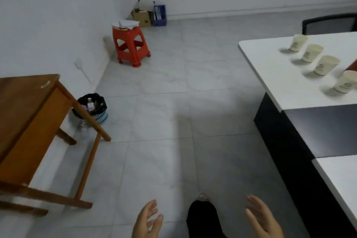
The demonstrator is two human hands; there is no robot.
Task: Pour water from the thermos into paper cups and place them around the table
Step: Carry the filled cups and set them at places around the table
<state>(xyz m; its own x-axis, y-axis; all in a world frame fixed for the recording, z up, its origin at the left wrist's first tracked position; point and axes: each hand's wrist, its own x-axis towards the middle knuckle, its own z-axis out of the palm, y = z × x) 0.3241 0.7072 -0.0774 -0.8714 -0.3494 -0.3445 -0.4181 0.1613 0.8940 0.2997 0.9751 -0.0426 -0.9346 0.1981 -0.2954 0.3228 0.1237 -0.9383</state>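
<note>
Meanwhile left hand [147, 220] and right hand [262, 218] hang relaxed, empty; tapered paper cups [312, 53] line the smooth table [270, 67].

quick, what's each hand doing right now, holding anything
Left hand: open, fingers relaxed, holding nothing.
Right hand: open, fingers relaxed, holding nothing.

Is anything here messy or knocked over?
Nothing is spilled or knocked over. The four paper cups stand upright in a row on the white table. Only small oddities: a loose stack of papers sits on the red stool, and the wooden desk has a pale scuff near its corner.
</note>
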